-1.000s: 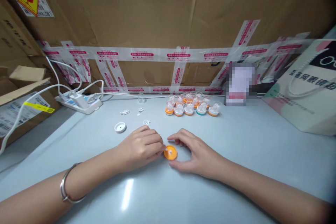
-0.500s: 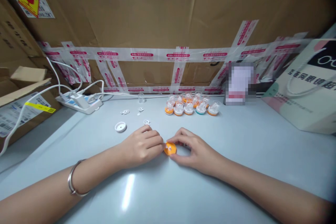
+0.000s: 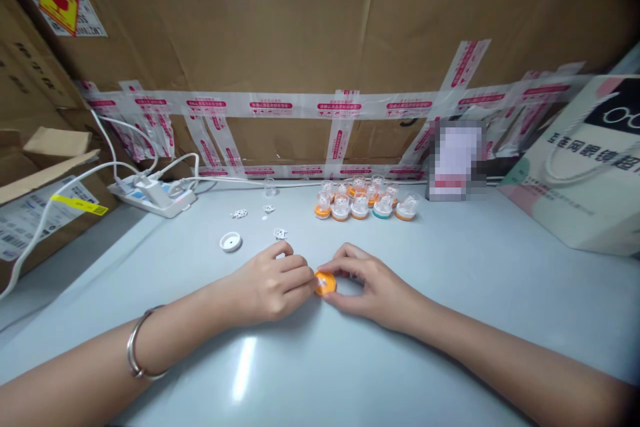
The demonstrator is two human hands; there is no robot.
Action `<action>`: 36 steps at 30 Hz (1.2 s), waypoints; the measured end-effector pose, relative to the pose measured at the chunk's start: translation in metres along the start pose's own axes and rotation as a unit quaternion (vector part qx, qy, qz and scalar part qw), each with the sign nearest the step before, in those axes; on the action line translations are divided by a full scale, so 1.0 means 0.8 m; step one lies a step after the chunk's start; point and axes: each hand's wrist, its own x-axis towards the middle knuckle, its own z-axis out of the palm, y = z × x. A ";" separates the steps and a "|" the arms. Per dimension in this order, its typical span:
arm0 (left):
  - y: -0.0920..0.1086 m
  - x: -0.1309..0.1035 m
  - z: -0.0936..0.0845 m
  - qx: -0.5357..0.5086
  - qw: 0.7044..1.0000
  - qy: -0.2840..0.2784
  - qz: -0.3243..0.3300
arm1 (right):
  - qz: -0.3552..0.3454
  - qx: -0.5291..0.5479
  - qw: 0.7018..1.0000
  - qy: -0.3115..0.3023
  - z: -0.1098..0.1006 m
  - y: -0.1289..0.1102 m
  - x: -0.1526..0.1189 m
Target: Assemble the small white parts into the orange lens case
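Between my two hands is a small round orange base [image 3: 328, 284] with a little white piece [image 3: 323, 281] in its middle. My right hand [image 3: 367, 283] grips the base's rim between thumb and fingers. From the other side, the closed fingertips of my left hand [image 3: 280, 281] reach the base's left edge at the white piece; whether they pinch something there is hidden. Beyond my left hand lie a white round ring-like base [image 3: 231, 241], small white spotted parts [image 3: 239, 214] and a clear cup [image 3: 270, 187].
Several finished-looking clear domes on coloured bases [image 3: 359, 205] stand together at the back. A power strip [image 3: 155, 195] with white cables and an open carton [image 3: 45, 207] are at left. A phone-like device [image 3: 456, 160], partly pixelated, and a paper bag [image 3: 580, 173] stand at right.
My left fingertips have shifted very slightly over the orange base. My right hand keeps the same hold, and the other things stay where they were.
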 end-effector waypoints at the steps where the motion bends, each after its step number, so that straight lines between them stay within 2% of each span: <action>1: 0.000 0.000 0.000 -0.002 1.000 0.001 -0.002 | 0.001 -0.001 1.000 0.000 0.000 0.000 0.000; 11: 0.003 0.002 -0.003 -0.045 0.999 -0.021 -0.021 | -0.001 -0.002 1.000 -0.003 0.001 0.001 -0.001; 14: 0.000 0.003 -0.008 -0.056 0.997 0.001 -0.048 | 0.003 -0.009 1.000 -0.003 0.000 -0.001 -0.001; 16: -0.014 -0.002 -0.013 -0.059 0.993 0.035 -0.094 | 0.013 -0.013 1.000 -0.006 0.000 -0.003 -0.001; 19: -0.049 -0.018 -0.020 -0.044 0.970 0.056 -0.231 | 0.028 -0.018 0.999 -0.011 -0.001 -0.005 0.000; 22: -0.086 -0.040 -0.019 -0.041 0.922 -0.043 -0.383 | 0.035 -0.018 0.999 -0.009 -0.001 -0.004 -0.001; 24: -0.101 -0.051 -0.014 -0.056 0.895 -0.091 -0.432 | 0.039 -0.018 0.999 -0.006 -0.001 -0.003 -0.002; 29: -0.108 -0.056 0.002 -0.085 0.885 -0.091 -0.449 | 0.043 -0.013 0.999 -0.010 -0.002 -0.003 -0.002; 36: -0.107 -0.048 0.009 -0.085 0.881 -0.077 -0.460 | 0.052 0.000 0.999 -0.016 -0.004 -0.002 -0.001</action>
